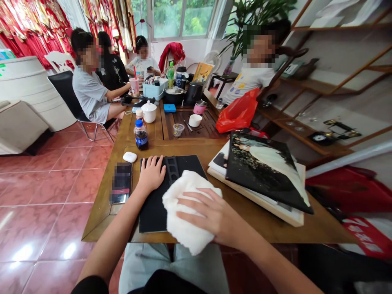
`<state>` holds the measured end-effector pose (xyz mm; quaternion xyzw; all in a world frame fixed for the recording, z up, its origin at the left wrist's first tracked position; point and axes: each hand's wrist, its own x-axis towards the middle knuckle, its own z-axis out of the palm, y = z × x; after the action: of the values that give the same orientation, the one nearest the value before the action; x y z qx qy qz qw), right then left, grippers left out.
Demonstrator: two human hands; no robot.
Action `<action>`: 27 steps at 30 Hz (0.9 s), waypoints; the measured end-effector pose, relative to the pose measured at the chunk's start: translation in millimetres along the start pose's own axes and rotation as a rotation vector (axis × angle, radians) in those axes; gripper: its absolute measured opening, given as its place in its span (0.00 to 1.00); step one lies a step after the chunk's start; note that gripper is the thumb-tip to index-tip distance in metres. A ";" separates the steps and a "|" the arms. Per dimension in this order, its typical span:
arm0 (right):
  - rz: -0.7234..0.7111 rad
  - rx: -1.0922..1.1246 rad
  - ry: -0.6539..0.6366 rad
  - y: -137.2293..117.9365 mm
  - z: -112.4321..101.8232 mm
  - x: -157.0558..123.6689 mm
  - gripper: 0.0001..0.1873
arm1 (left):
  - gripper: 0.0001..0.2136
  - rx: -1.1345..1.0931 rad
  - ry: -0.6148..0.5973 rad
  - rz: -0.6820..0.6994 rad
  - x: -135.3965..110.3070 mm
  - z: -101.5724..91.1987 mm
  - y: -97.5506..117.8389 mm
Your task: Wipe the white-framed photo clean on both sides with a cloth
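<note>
A flat black album [153, 204] with a darker strip of squares on its cover lies near the table's front edge. My left hand [152, 173] rests flat on its upper left part, fingers spread. Bunched over the right side of the album is a white cloth [180, 196], which hides that part and hangs toward the table edge. My right hand [208, 212] holds the cloth from above, its fingers laid across it. To the right, a photo album with a bridal-gown picture [260, 163] tops a stack of albums [257, 202].
Left of the black album lie a phone [122, 183] and a white earbud case [130, 157]. Beyond stand a bottle with a blue cap [141, 134], a white lidded cup [149, 112] and a red plastic bag [239, 112]. Several people sit around the wooden table [101, 212].
</note>
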<state>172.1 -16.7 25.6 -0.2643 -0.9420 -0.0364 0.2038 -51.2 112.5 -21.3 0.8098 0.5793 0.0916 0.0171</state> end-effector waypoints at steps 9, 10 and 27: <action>-0.025 -0.069 -0.090 -11.8 48.5 41.5 0.19 | 0.24 0.055 0.011 0.022 0.6 2.6 -4.2; -0.008 -0.074 -0.103 -11.7 48.2 40.1 0.19 | 0.24 0.049 0.017 0.024 0.1 2.7 -4.3; 0.281 -0.004 -0.145 20.2 12.7 -6.1 0.18 | 0.25 -0.001 0.010 0.017 -0.4 0.5 -2.8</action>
<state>182.6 -0.1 10.7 -0.3957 -0.9079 0.0096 0.1378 -53.9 113.1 -22.1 0.8141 0.5725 0.0960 0.0136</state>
